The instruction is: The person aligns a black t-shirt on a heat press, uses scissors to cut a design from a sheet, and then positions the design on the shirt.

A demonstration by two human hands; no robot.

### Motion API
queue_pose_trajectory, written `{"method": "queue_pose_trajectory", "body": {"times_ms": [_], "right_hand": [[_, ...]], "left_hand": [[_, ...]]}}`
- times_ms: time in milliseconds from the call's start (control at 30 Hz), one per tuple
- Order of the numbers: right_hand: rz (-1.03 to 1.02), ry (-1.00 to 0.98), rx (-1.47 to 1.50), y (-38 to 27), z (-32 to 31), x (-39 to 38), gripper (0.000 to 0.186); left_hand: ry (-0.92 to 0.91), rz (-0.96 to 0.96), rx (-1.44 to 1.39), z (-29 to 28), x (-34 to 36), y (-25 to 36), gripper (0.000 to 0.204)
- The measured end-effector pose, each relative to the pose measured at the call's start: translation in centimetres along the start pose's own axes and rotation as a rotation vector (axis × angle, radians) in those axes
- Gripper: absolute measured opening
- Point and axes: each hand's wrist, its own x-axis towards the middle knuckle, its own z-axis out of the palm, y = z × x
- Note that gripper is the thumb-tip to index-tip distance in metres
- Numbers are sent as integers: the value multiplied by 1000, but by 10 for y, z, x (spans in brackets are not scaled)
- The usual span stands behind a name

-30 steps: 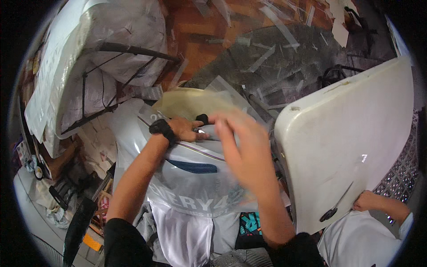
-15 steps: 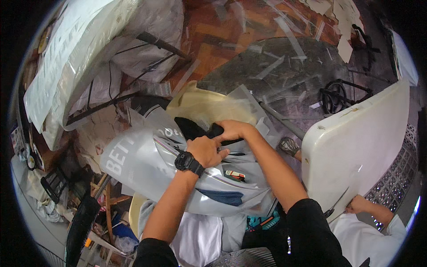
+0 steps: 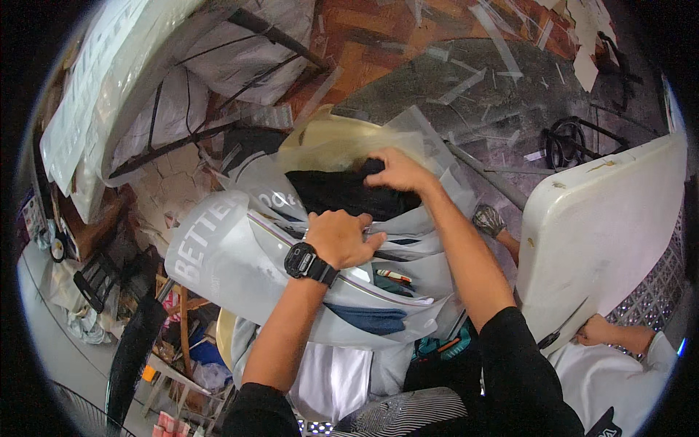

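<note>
A stack of translucent zip bags (image 3: 284, 269) with folded clothes inside lies across my lap. My left hand (image 3: 338, 239), with a black watch at its wrist, lies on the top bag, fingers spread and thumb out to the right. Just beyond its fingertips, a folded black garment (image 3: 328, 193) lies flat among the bags. My right hand (image 3: 399, 173) pinches the garment's far right edge between thumb and fingers. Through the nearer bags show a blue folded cloth (image 3: 368, 319) and a dark piece with a colourful print (image 3: 393, 278).
A pale yellow chair (image 3: 328, 131) stands behind the bags. To the right is an upright white folding table (image 3: 597, 226), with another person's hand (image 3: 601, 331) at its lower edge. A plastic-wrapped bundle (image 3: 145, 80) fills the upper left. Tape strips litter the floor.
The bunched black garment now lies spread wider and flatter. My right hand has moved away from my left, up and to the right.
</note>
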Motion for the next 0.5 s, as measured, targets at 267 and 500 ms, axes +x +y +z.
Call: {"method": "queue_pose_trajectory", "body": {"times_ms": [267, 500], "right_hand": [[-141, 44, 119, -133, -84, -28, 29], [-533, 362, -44, -176, -69, -48, 36]], "left_hand": [[-58, -37, -16, 9, 9, -6, 56], [396, 240, 13, 51, 24, -29, 56]]}}
